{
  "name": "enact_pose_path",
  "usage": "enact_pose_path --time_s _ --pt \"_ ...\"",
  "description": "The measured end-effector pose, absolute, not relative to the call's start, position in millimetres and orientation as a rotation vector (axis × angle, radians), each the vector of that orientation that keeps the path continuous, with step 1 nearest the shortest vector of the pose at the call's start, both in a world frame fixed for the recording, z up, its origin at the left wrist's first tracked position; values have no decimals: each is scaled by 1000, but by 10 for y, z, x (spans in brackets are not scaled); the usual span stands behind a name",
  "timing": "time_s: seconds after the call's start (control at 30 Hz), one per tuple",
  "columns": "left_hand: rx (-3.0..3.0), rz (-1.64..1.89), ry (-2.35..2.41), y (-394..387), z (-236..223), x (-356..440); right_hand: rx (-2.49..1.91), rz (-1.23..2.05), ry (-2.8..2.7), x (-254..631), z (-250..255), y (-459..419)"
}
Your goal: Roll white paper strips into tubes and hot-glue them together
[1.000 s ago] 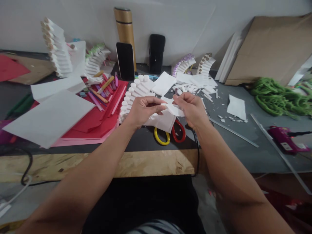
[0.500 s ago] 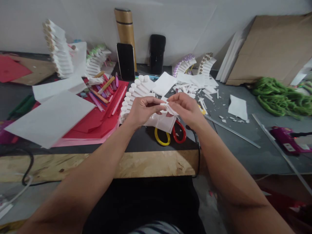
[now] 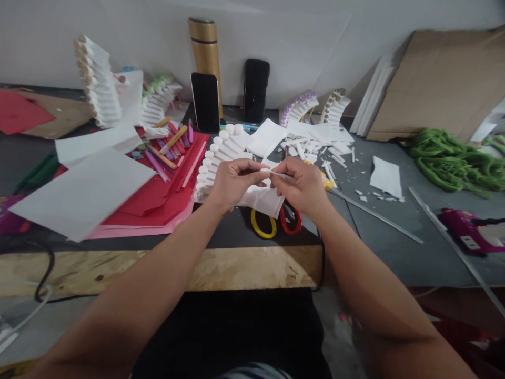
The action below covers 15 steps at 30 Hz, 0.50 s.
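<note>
Between my two hands is a small piece of white paper [image 3: 284,177], pinched and partly hidden by the fingers. My left hand [image 3: 232,181] grips its left end with thumb and fingertips. My right hand [image 3: 300,184] pinches its right side. Under the hands lies a white sheet [image 3: 262,201], and scissors with one yellow and one red handle loop [image 3: 263,231] stick out below it. Just left of my hands stands a fan-shaped row of white paper rolls [image 3: 213,158] with round white tops.
Red sheets [image 3: 138,202] with coloured rolls lie left, beside white sheets [image 3: 84,192]. A gold flask [image 3: 205,47] and two phones [image 3: 205,102] stand behind. White scraps [image 3: 307,145], a metal ruler [image 3: 379,217], green yarn [image 3: 453,160] and a purple power strip [image 3: 465,229] are right.
The white paper in my fingers looks narrower and flatter than before. My right fingers have closed in around it, while my left hand has hardly moved.
</note>
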<state>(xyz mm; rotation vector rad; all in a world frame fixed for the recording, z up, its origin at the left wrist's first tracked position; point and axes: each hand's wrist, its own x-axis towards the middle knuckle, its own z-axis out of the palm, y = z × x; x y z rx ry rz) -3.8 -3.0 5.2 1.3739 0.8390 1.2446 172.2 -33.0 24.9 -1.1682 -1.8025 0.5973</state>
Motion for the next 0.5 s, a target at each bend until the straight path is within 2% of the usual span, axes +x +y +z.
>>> enact_pose_path --time_s 0.1,0.5 --pt "1401 1292 833 -52 35 -22 -1134 417 -1891 1735 267 -356" --pt "1739 1465 675 -77 37 -37 -1035 490 -1929 1750 348 -387"
